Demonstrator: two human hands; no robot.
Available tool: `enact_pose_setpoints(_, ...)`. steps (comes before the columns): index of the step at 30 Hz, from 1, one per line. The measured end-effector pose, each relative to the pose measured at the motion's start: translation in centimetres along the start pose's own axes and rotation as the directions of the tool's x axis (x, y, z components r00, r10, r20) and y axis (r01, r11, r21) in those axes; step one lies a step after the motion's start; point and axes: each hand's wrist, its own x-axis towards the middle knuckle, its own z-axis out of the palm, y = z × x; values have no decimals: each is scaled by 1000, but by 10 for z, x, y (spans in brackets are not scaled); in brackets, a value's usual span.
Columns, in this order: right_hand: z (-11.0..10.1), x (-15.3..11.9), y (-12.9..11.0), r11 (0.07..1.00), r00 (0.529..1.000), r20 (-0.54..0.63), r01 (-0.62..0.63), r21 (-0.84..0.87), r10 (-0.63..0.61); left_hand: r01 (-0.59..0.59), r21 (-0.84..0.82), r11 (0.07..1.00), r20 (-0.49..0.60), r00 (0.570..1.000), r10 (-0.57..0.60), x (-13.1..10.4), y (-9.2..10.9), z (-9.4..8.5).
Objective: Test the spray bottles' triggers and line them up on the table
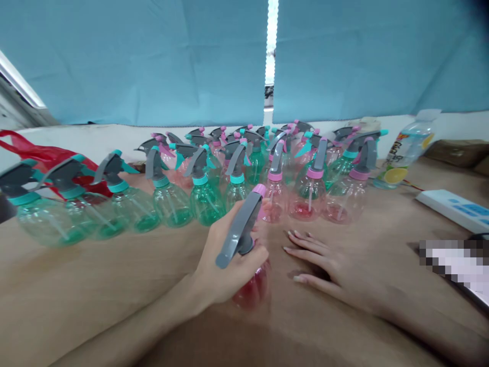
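Observation:
My left hand is wrapped round the neck of a pink spray bottle with a grey trigger head and pink nozzle, near the front middle of the table. To its right, my right hand rests on the tabletop with fingers spread and nothing in it. Just beyond my hands stands a row of clear spray bottles, green ones with teal collars on the left and middle, pink ones to the right. More bottles are crowded behind them, partly hidden.
A drink bottle with a lemon label stands at the back right. Nearer are a white power strip and a blurred-out flat object at the right edge. A red plastic bag lies behind the left bottles on the wooden table.

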Motion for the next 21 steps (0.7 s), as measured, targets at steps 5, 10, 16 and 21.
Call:
enact_pose_setpoints(5,1,0,0,1000,1000,-6,9,-3,-9,-7,31,999,-40,999,8,-2,0,2)
enact_pose_setpoints(10,-1,0,-1,1000,1000,-6,10,8,-9,-46,24,999,-23,999,46,-1,2,1)
enact_pose_setpoints(16,0,0,0,1000,999,-25,21,22,-21,-59,40,997,-33,998,60,1,2,0)
enact_pose_setpoints(21,0,0,0,1000,1000,-3,9,-2,-9,-61,83,995,-15,998,62,0,1,1)
